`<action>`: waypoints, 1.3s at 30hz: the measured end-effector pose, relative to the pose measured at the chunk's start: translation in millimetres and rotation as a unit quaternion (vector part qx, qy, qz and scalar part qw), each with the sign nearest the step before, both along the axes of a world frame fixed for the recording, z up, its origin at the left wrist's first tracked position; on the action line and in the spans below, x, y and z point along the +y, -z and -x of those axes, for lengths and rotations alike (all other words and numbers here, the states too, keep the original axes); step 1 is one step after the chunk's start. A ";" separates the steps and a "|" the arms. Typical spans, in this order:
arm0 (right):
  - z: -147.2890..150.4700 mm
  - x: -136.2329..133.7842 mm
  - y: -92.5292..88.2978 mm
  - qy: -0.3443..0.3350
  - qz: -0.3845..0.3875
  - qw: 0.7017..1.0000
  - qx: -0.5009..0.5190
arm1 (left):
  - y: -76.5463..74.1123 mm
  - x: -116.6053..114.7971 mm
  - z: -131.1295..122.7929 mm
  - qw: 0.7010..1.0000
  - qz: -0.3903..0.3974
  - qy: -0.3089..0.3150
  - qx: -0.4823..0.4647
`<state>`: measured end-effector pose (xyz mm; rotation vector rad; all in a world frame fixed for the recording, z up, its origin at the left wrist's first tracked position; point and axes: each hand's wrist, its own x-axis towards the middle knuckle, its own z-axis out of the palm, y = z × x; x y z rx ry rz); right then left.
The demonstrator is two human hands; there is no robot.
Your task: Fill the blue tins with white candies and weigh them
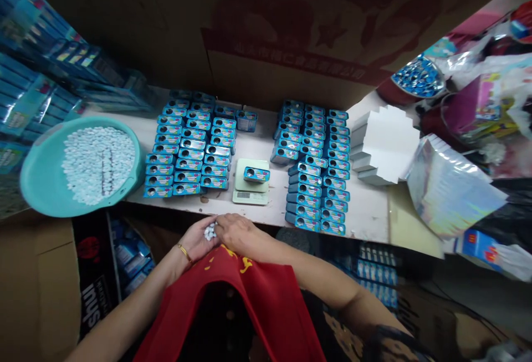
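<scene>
In my left hand (198, 240), cupped palm up in front of my body, lies a small heap of white candy tablets (210, 232). My right hand (235, 230) rests against it, its curled fingers at the edge of the heap; whatever those fingertips pinch is hidden. Ahead of both hands, a small pale-green kitchen scale (251, 198) stands on the table. One blue box (256, 174) with a round dark hole at its end sits on the scale's plate. To the left, a turquoise basin (39, 176) holds many of the same tablets (97, 162).
Rows of blue boxes (189, 154) stand left of the scale, with further rows (318, 168) to its right. White cartons (388, 143) and shiny sheets (451, 184) lie at the right. A large cardboard box (249, 29) walls off the back of the white table (366, 212).
</scene>
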<state>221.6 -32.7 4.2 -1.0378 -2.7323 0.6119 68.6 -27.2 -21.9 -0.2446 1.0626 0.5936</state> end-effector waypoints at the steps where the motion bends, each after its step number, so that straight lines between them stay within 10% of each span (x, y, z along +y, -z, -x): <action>1: 1.0 -1.0 -0.5 0.002 0.000 1.000 0.001 | -0.4 -0.9 1.4 1.000 -0.001 -0.003 -0.005; 18: -25.5 28.5 9.5 0.135 0.053 0.987 0.071 | -11.6 37.9 -37.8 0.994 -0.107 -0.006 -0.032; 26: -58.8 75.8 25.1 0.302 0.055 0.929 0.205 | -4.8 66.6 -45.2 0.990 -0.136 -0.028 -0.012; 39: -62.4 95.4 36.5 0.388 0.055 0.874 0.289 | -2.0 33.2 -16.4 0.995 -0.071 -0.064 0.000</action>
